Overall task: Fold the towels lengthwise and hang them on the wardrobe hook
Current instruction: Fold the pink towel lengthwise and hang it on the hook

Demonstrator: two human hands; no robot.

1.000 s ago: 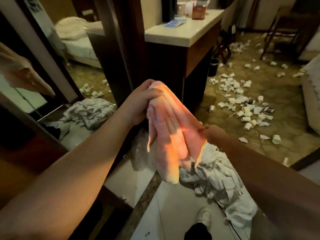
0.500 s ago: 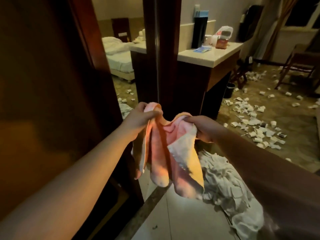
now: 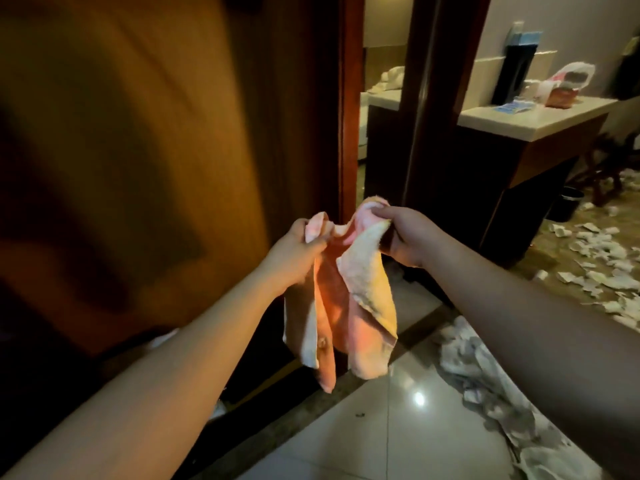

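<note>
Where a second ago the left hand (image 3: 294, 251) alone bunched the pink towel (image 3: 341, 299), now both hands, the right hand (image 3: 403, 237) included, have fingers pinching its top edge, spreading it mid-air before the wardrobe door (image 3: 145, 140), unfolded and not yet hung.

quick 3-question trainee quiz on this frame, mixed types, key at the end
1. True or false: the pink towel already hangs on a hook.
2. Which hand has a grip on the towel? A) left hand only B) right hand only C) both
3. Fill in: the heap of white cloths lies on the ____ floor.

Key: 1 false, it hangs between the hands; 2 C, each holds an upper corner; 3 tiled.
</note>
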